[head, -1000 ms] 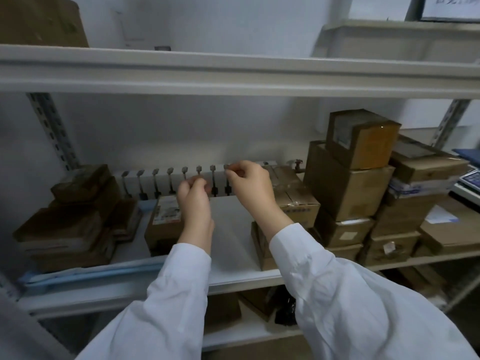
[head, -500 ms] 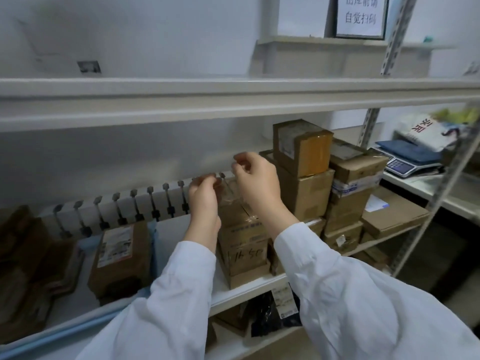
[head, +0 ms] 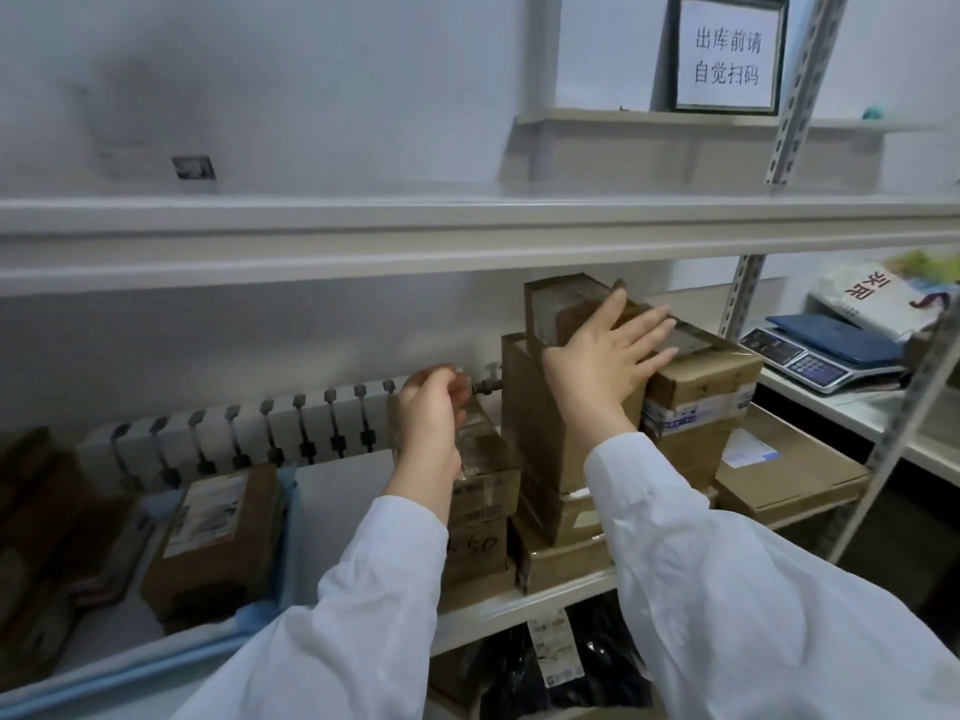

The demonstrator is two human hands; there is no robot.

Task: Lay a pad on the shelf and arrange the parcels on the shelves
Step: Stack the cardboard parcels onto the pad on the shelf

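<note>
4 straight, spread fingers [head: 644,324] of the right hand [head: 605,358] lie flat on the small top box [head: 558,304], gripping nothing. the left hand [head: 431,413] curls its fingers over the far top edge of the marked parcel [head: 485,475]. both stacks stand just beside each other toward the right end of the shelf [head: 550,597]. the blue pad [head: 287,498] shows at the left part, under a labelled parcel [head: 218,532]. the step looks like squaring the tall stack. press the top box inward with the whole palm while the left steadies its neighbour, so nothing tips toward the front edge. 0.5 s ago both hands pinched the marked parcel's top; now the right has left it for the top box.
</note>
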